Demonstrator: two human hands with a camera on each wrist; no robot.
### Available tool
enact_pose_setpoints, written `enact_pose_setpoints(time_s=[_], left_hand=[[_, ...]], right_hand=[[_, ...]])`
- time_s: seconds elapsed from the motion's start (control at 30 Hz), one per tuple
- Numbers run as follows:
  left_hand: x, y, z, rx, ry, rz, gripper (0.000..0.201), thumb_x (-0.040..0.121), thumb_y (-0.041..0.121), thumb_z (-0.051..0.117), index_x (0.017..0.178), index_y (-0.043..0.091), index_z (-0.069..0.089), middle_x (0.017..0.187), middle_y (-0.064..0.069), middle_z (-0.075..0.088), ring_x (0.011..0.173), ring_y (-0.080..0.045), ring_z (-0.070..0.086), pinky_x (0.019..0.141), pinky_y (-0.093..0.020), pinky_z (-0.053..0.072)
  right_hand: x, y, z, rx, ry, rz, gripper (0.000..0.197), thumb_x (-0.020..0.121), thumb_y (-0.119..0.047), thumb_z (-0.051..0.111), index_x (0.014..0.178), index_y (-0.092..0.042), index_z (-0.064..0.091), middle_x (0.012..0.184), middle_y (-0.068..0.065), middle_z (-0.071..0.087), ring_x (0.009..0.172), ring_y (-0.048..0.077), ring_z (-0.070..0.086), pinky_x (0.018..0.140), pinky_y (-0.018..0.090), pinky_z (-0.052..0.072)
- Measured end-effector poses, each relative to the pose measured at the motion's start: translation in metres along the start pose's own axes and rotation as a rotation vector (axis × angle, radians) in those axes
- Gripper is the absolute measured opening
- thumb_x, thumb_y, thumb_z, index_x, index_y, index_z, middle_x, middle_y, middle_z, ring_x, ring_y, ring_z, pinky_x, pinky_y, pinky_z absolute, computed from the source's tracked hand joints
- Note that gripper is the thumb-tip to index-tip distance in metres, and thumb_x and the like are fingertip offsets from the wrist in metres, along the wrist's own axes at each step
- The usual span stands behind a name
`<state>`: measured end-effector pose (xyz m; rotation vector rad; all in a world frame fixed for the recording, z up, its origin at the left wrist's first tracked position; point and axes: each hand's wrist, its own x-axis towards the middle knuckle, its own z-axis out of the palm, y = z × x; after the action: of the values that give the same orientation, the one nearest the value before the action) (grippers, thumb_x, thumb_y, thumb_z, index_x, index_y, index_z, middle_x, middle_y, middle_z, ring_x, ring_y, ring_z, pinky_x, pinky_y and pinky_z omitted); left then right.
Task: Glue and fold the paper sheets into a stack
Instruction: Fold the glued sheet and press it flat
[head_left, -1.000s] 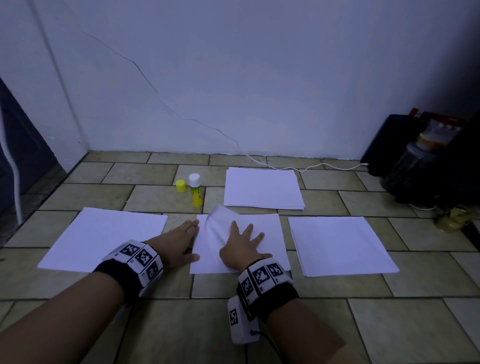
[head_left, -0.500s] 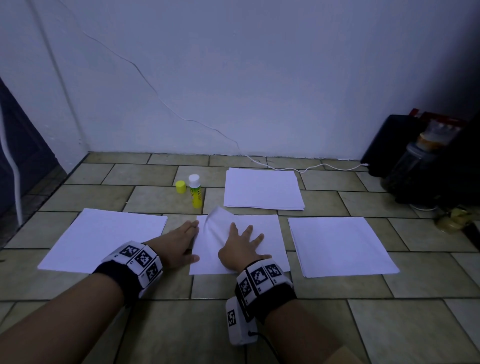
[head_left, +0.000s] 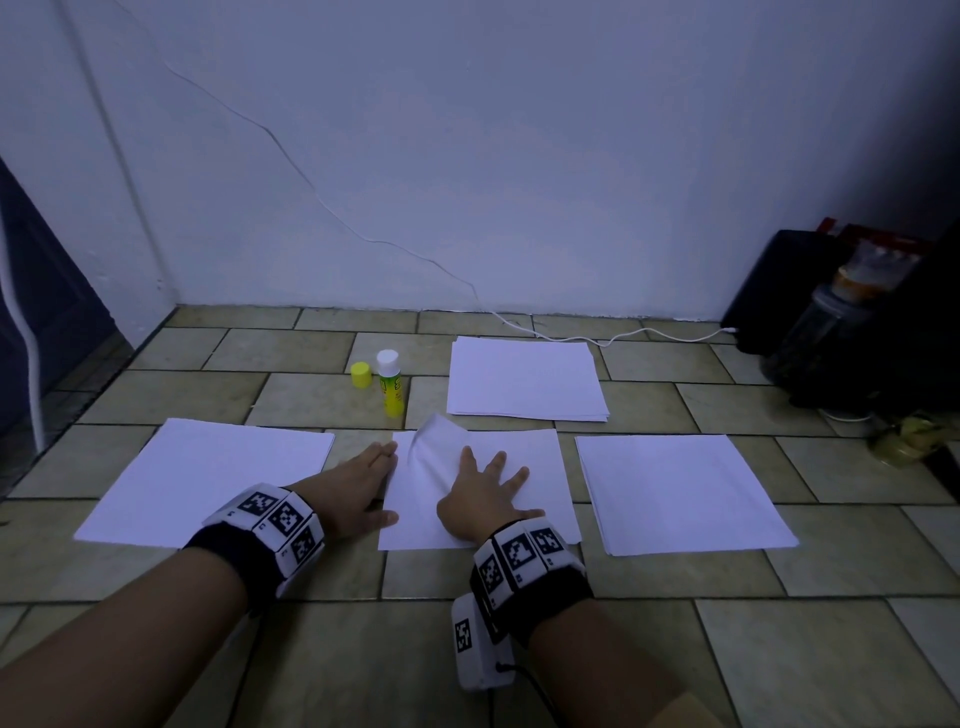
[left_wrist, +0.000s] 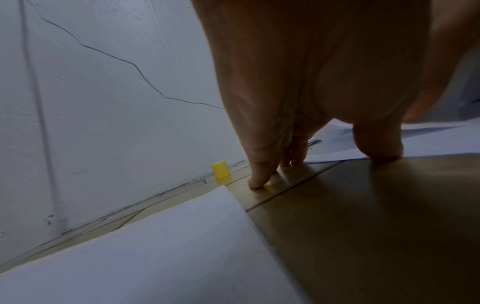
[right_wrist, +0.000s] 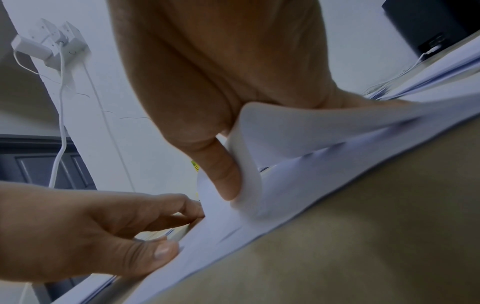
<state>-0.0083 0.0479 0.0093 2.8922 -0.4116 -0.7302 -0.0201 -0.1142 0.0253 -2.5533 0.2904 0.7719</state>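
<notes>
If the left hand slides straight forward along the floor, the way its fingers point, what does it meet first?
Probably the glue stick. The left hand points up and slightly right, toward it; the yellow cap stands just left of that line. Depth is uncertain.

glue stick (head_left: 392, 389) label too small to read; dark clutter (head_left: 852, 332) at right indistinct

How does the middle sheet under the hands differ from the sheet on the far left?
The middle sheet has its far-left corner folded over and bulging; the left sheet lies flat. The right hand presses the middle sheet and the left hand touches its edge; no hand touches the left sheet. Both are white, on the floor.
</notes>
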Motion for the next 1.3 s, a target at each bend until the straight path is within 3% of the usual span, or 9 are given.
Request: enact_pose_setpoints(time_s=[0.37,0.43,0.53,0.63,0.8,1.0,1.07,1.2,1.3], left_hand=[[0.003,-0.001,0.002,-0.014,0.009,0.005,0.083,0.098,0.044,0.048,0.153,0.006,-0.001,0.161,-0.004,-0.012,0.148,-0.018,0.008,0.117,-0.028,0.015],[0.003,-0.002,0.002,-0.031,0.007,0.009,0.083,0.097,0.043,0.049,0.153,0.007,-0.001,0.161,-0.004,-0.01,0.148,-0.018,0.01,0.118,-0.029,0.016],[0.005,-0.005,0.001,-0.045,0.019,0.05,0.086,0.094,0.038,0.056,0.153,0.011,0.0,0.161,-0.003,0.001,0.144,-0.018,0.02,0.117,-0.03,0.023],[0.005,-0.009,-0.003,-0.025,0.031,0.054,0.083,0.094,0.041,0.056,0.153,0.011,0.006,0.161,-0.002,0.004,0.144,-0.017,0.02,0.115,-0.028,0.023],[0.005,-0.019,-0.006,-0.04,0.024,0.06,0.081,0.093,0.046,0.054,0.153,0.014,0.01,0.161,0.0,0.003,0.145,-0.017,0.02,0.116,-0.03,0.023],[0.003,-0.019,-0.007,-0.067,0.015,0.076,0.107,0.079,0.039,0.075,0.152,0.011,0.002,0.159,-0.001,-0.004,0.144,-0.019,0.02,0.115,-0.028,0.022],[0.003,-0.022,-0.007,-0.083,0.041,0.043,0.106,0.079,0.036,0.075,0.15,0.007,0.001,0.157,-0.005,-0.009,0.143,-0.024,0.022,0.116,-0.032,0.026],[0.001,-0.015,-0.012,-0.121,0.115,0.054,0.079,0.093,0.018,0.057,0.149,0.003,0.004,0.157,-0.01,-0.013,0.146,-0.026,0.016,0.116,-0.031,0.024],[0.003,0.001,-0.014,-0.106,0.108,0.045,0.08,0.097,0.028,0.054,0.152,0.008,0.0,0.159,-0.001,-0.019,0.141,-0.023,0.029,0.112,-0.031,0.03]], right_hand=[[0.007,0.003,0.0,0.008,-0.006,-0.017,0.075,0.095,-0.027,0.048,0.152,-0.031,-0.002,0.159,0.008,-0.016,0.143,0.04,-0.019,0.105,0.073,0.004],[0.013,0.006,0.003,-0.023,-0.017,-0.042,0.086,0.091,-0.038,0.056,0.152,-0.031,-0.004,0.159,0.01,-0.016,0.142,0.041,-0.019,0.105,0.073,0.004],[0.029,0.01,0.009,-0.13,-0.052,-0.128,0.109,0.073,-0.066,0.065,0.152,-0.031,-0.002,0.158,0.017,-0.013,0.142,0.043,-0.019,0.107,0.072,0.002],[0.039,0.012,0.013,-0.163,-0.059,-0.145,0.104,0.067,-0.076,0.059,0.151,-0.035,0.012,0.16,0.014,-0.004,0.143,0.042,-0.017,0.107,0.072,0.001],[0.048,0.016,0.017,-0.159,-0.029,-0.139,0.079,0.082,-0.064,0.052,0.149,-0.037,0.02,0.16,0.011,0.002,0.143,0.04,-0.016,0.108,0.071,0.001],[0.052,0.013,0.02,-0.18,-0.014,-0.127,0.056,0.094,-0.044,0.034,0.148,-0.04,0.02,0.159,0.009,0.012,0.144,0.042,-0.013,0.106,0.073,0.0],[0.052,0.013,0.02,-0.191,-0.026,-0.124,0.055,0.095,-0.034,0.032,0.148,-0.04,0.018,0.159,0.011,0.013,0.143,0.042,-0.014,0.106,0.073,0.0],[0.05,0.012,0.019,-0.237,-0.044,-0.122,0.064,0.093,-0.02,0.035,0.149,-0.04,0.012,0.158,0.013,0.013,0.143,0.043,-0.013,0.106,0.073,0.001],[0.049,0.012,0.02,-0.263,-0.047,-0.117,0.068,0.09,-0.021,0.038,0.149,-0.04,0.011,0.158,0.012,0.011,0.143,0.044,-0.014,0.105,0.074,0.001]])
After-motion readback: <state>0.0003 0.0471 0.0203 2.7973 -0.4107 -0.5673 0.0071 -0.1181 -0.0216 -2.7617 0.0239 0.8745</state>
